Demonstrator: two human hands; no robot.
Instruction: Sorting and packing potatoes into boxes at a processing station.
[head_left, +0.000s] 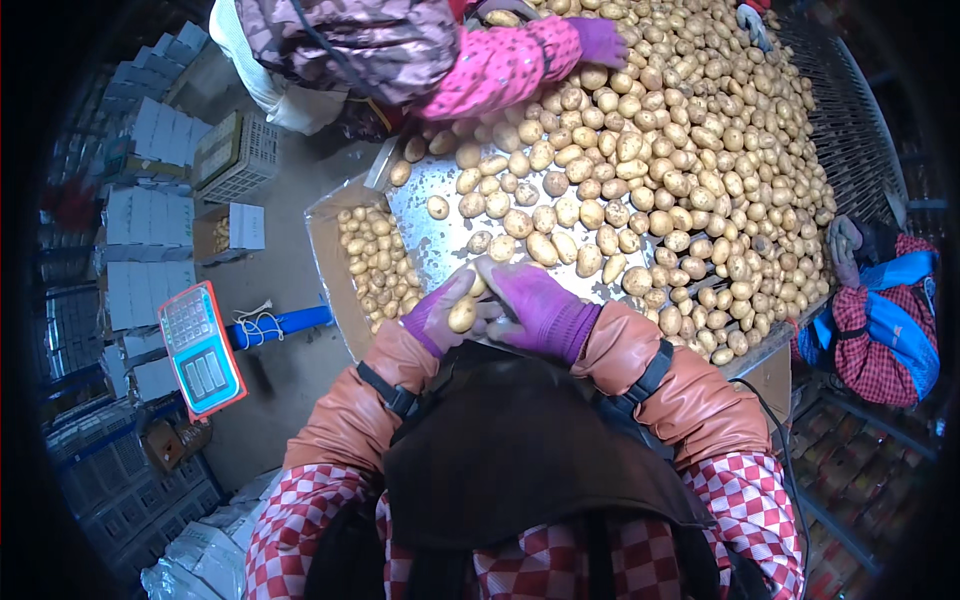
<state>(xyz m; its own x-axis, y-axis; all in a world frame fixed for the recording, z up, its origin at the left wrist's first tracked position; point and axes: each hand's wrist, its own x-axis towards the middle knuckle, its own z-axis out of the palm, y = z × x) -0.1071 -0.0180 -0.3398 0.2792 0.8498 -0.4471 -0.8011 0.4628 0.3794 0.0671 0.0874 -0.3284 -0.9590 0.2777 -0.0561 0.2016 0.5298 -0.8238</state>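
Observation:
My left hand, in a purple and grey knitted glove, is closed around a small potato near the table's front edge. Beside it, my right hand, gloved alike, has its fingertips against another potato that lies between the two hands; which hand bears it is not plain. Many loose potatoes cover the metal sorting table in front of me, heaped thickest to the right. An open cardboard box with potatoes inside stands against the table's left end.
A scale display on a blue post stands at the left. A co-worker's gloved hand is over the heap at the top; another co-worker's gloved hand is at the right edge. Stacked cartons and a plastic crate are farther left.

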